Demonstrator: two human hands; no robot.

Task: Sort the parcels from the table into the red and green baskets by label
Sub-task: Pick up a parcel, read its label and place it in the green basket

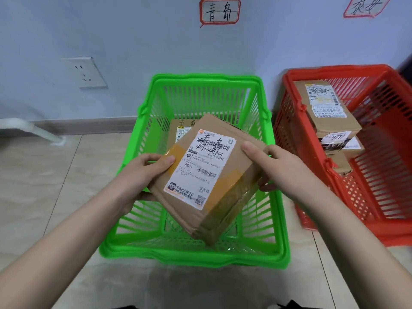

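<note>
I hold a brown cardboard parcel point(214, 186) with a white shipping label and black handwriting, tilted, over the green basket point(194, 257). My left hand point(142, 175) grips its left edge, thumb on the yellow tape. My right hand point(274, 168) grips its right edge, thumb on top and fingers underneath. Another labelled parcel point(180, 128) lies on the green basket's floor behind it. The red basket point(383, 233) stands to the right with a stack of parcels point(327, 110) inside.
Both baskets stand on a tiled floor against a pale wall. A red-framed handwritten sign point(219, 11) hangs above the green basket, a second sign point(365, 6) above the red one. A wall socket point(85, 72) and a white pipe point(33, 130) are at the left.
</note>
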